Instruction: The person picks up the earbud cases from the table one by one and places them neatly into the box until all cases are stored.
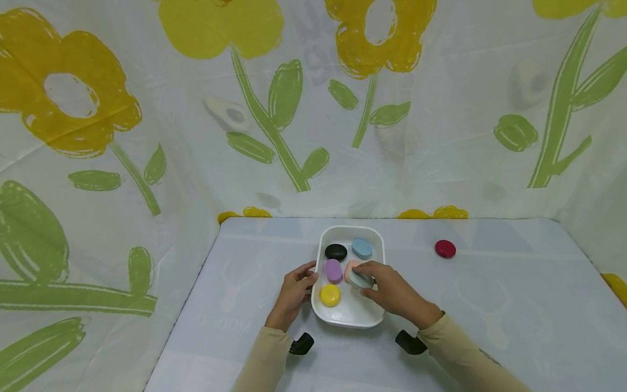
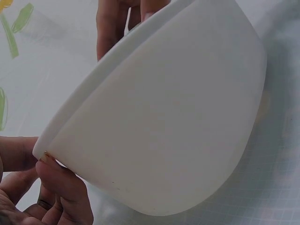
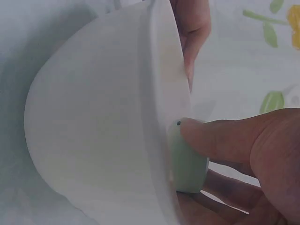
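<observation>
A white rectangular dish with rounded corners (image 1: 354,311) stands on the table. My left hand (image 1: 291,296) pinches its left rim between thumb and fingers, as the left wrist view shows up close. Over the dish's right half, my right hand (image 1: 399,291) pinches a pale green, soap-like oval piece (image 3: 188,161) by its edges. Beneath and beside that piece a pink one (image 1: 349,268) is partly hidden. Also inside lie a black oval (image 1: 336,252), a blue one (image 1: 362,248), a purple one (image 1: 333,271) and a round yellow one (image 1: 330,295).
A red round piece (image 1: 445,249) lies on the table to the right of the dish. Behind the table hangs a white cloth with printed flowers (image 1: 431,163). Black devices (image 1: 301,344) sit at both wrists.
</observation>
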`<state>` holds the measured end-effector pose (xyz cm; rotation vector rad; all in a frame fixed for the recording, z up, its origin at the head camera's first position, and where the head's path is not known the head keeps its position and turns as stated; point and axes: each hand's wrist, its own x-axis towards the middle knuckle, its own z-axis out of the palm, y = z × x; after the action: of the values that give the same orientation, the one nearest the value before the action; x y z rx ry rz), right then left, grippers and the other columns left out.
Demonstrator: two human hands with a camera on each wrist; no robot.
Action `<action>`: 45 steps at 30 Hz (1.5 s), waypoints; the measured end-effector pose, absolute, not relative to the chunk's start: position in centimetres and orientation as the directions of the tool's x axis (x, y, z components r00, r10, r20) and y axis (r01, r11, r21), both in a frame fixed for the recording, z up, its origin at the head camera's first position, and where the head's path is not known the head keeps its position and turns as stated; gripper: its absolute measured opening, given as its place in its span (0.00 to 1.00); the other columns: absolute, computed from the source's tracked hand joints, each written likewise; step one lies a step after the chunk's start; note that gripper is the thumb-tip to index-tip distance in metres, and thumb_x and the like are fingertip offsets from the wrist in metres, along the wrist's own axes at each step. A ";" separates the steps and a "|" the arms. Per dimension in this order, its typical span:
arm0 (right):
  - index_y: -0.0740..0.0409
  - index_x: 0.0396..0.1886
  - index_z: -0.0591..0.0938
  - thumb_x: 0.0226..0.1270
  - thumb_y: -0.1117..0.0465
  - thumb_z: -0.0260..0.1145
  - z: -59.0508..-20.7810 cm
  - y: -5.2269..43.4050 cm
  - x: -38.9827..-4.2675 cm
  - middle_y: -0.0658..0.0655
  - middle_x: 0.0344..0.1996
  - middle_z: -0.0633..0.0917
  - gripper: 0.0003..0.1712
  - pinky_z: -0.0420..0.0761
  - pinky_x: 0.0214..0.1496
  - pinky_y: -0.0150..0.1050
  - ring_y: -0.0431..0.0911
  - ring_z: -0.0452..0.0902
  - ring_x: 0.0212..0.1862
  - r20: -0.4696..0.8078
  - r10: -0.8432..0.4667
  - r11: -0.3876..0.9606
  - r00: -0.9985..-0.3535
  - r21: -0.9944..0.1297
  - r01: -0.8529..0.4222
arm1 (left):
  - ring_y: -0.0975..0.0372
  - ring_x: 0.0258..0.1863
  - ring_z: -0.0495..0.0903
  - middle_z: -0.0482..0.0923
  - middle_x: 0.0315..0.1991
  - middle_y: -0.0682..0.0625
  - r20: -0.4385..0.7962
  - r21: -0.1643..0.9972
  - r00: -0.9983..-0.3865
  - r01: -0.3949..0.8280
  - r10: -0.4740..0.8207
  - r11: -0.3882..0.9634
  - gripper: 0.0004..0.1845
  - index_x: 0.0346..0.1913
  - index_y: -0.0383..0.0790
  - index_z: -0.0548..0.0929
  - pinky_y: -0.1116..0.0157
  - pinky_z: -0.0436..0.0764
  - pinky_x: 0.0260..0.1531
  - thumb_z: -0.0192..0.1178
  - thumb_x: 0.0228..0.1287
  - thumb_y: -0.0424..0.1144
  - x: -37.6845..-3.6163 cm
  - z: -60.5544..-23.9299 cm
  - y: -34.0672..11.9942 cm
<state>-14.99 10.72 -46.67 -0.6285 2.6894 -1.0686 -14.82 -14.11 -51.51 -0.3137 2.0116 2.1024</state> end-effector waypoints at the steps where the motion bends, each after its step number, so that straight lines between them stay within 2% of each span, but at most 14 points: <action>1: 0.66 0.64 0.84 0.61 0.73 0.79 -46.7 10.6 -15.0 0.61 0.60 0.85 0.30 0.83 0.62 0.56 0.58 0.82 0.60 -0.013 -0.453 0.652 -0.891 -0.687 -0.321 | 0.62 0.31 0.77 0.75 0.45 0.49 -0.298 0.954 -0.955 -0.298 0.009 -0.043 0.24 0.75 0.32 0.74 0.69 0.80 0.28 0.58 0.81 0.34 -14.8 -51.5 -14.1; 6: 0.68 0.63 0.83 0.60 0.73 0.79 -47.0 10.0 -14.9 0.62 0.60 0.85 0.29 0.80 0.66 0.55 0.60 0.80 0.65 0.004 -0.504 0.649 -0.863 -0.657 -0.383 | 0.62 0.30 0.76 0.76 0.45 0.48 -0.297 0.954 -0.955 -0.297 0.013 -0.043 0.24 0.75 0.32 0.75 0.69 0.80 0.28 0.58 0.81 0.34 -14.7 -51.4 -14.2; 12: 0.68 0.63 0.84 0.60 0.73 0.79 -47.1 9.7 -15.0 0.62 0.59 0.86 0.29 0.81 0.65 0.54 0.59 0.81 0.64 0.016 -0.551 0.641 -0.834 -0.633 -0.435 | 0.61 0.30 0.76 0.75 0.45 0.48 -0.294 0.955 -0.956 -0.294 0.009 -0.038 0.24 0.75 0.32 0.75 0.69 0.81 0.28 0.58 0.81 0.34 -14.7 -51.4 -14.1; 23: 0.68 0.61 0.85 0.60 0.74 0.79 -47.5 9.1 -15.0 0.62 0.57 0.87 0.28 0.80 0.66 0.54 0.57 0.82 0.62 -0.025 -0.552 0.649 -0.834 -0.641 -0.410 | 0.62 0.29 0.76 0.76 0.44 0.48 -0.303 0.952 -0.953 -0.303 0.008 -0.043 0.24 0.74 0.33 0.75 0.70 0.80 0.27 0.59 0.80 0.34 -14.7 -51.5 -14.1; 32: 0.69 0.61 0.84 0.60 0.75 0.78 -47.7 9.3 -14.7 0.62 0.58 0.87 0.27 0.79 0.67 0.55 0.59 0.81 0.63 -0.005 -0.562 0.654 -0.827 -0.615 -0.440 | 0.63 0.30 0.77 0.75 0.44 0.48 -0.293 0.955 -0.956 -0.293 0.016 -0.048 0.24 0.74 0.32 0.75 0.70 0.80 0.26 0.58 0.80 0.33 -14.8 -51.8 -14.3; 36: 0.68 0.60 0.85 0.62 0.75 0.76 -47.4 9.8 -14.4 0.62 0.58 0.87 0.25 0.79 0.67 0.56 0.59 0.81 0.63 0.052 -0.574 0.636 -0.817 -0.600 -0.486 | 0.63 0.31 0.78 0.75 0.44 0.48 -0.290 0.956 -0.957 -0.291 0.018 -0.049 0.24 0.74 0.32 0.75 0.70 0.80 0.26 0.58 0.80 0.33 -14.8 -51.9 -14.3; 40: 0.64 0.61 0.85 0.63 0.75 0.76 -46.8 10.8 -14.1 0.60 0.58 0.86 0.25 0.79 0.66 0.56 0.59 0.81 0.64 0.122 -0.527 0.634 -0.841 -0.602 -0.485 | 0.63 0.31 0.77 0.75 0.44 0.48 -0.291 0.956 -0.957 -0.291 0.017 -0.044 0.24 0.74 0.32 0.75 0.69 0.81 0.27 0.58 0.80 0.33 -14.7 -51.8 -14.2; 45: 0.60 0.60 0.85 0.63 0.75 0.76 -46.0 12.9 -14.4 0.59 0.57 0.86 0.25 0.84 0.60 0.56 0.59 0.83 0.60 0.155 -0.377 0.655 -0.913 -0.652 -0.381 | 0.62 0.31 0.77 0.75 0.45 0.48 -0.292 0.956 -0.956 -0.292 0.015 -0.042 0.24 0.74 0.33 0.75 0.69 0.80 0.27 0.58 0.81 0.34 -14.7 -51.7 -14.2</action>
<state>-14.44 12.87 -46.03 -0.6562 2.8633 -1.1302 -14.72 -14.20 -51.68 -0.2981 2.0129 2.1032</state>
